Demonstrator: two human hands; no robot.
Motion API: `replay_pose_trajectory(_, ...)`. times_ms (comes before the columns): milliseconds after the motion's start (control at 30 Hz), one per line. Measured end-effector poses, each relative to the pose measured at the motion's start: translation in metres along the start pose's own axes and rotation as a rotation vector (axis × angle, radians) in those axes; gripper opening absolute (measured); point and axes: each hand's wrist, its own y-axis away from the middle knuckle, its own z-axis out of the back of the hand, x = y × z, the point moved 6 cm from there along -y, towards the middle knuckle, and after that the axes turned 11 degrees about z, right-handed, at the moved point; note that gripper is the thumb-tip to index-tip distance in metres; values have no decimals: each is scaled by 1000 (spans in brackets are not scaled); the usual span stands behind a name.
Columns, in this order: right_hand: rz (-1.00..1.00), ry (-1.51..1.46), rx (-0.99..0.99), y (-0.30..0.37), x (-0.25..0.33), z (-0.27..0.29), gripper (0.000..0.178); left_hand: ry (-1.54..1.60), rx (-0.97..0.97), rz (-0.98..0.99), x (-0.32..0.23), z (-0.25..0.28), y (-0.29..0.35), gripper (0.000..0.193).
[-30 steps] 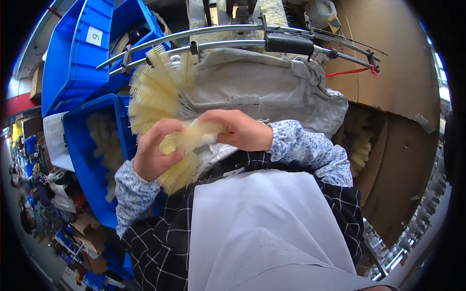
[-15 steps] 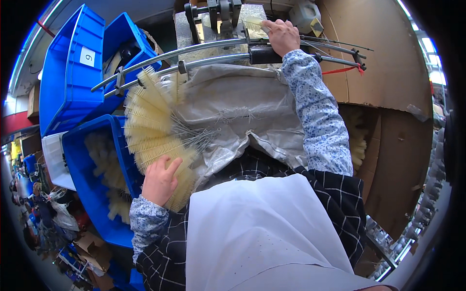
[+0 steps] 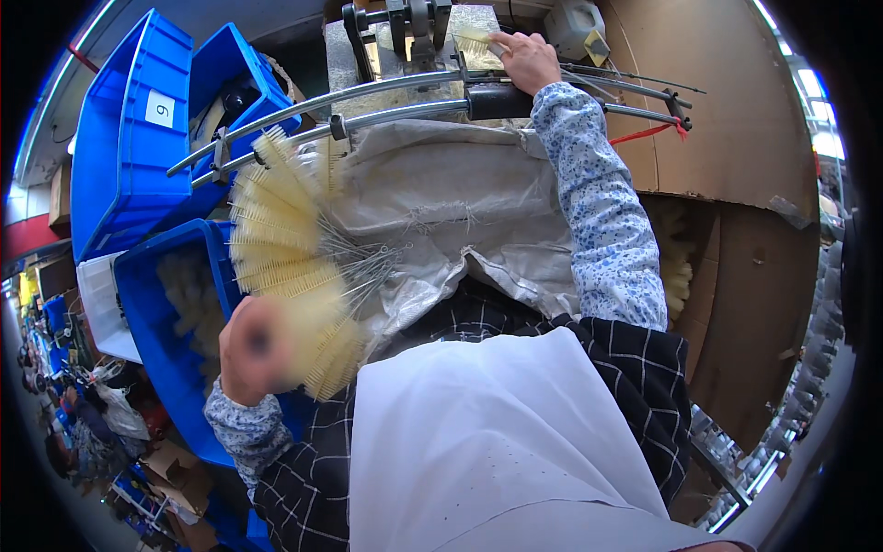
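Beyond the curved metal rails [image 3: 391, 84], the right hand [image 3: 529, 63] pinches a pale bristle brush [image 3: 475, 43], best kept steady, while the blurred left hand [image 3: 246, 354], its grip impossible to tell, should work gently beside the fanned brushes [image 3: 276, 235].

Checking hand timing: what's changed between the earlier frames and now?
The right hand moved away from the left hand, forward to the metal machine, holding a bristle brush. The left hand shifted down and left beside the fan of brushes; blur hides its grip. Fan and blue bin stayed put.
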Motion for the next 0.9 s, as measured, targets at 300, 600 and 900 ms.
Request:
replay_pose_trajectory(300,152,156,5,-24,-7,-12,41,-229,135,-383,-42,-16,-12,25)
replay_pose_trajectory(600,-206,231,-103,30,-58,18,47,-27,-7,-499,-51,23,-8,28)
replay_pose_trajectory(900,-114,-103,-271,22,-39,4,34,-5,21,-445,-44,15,-14,27)
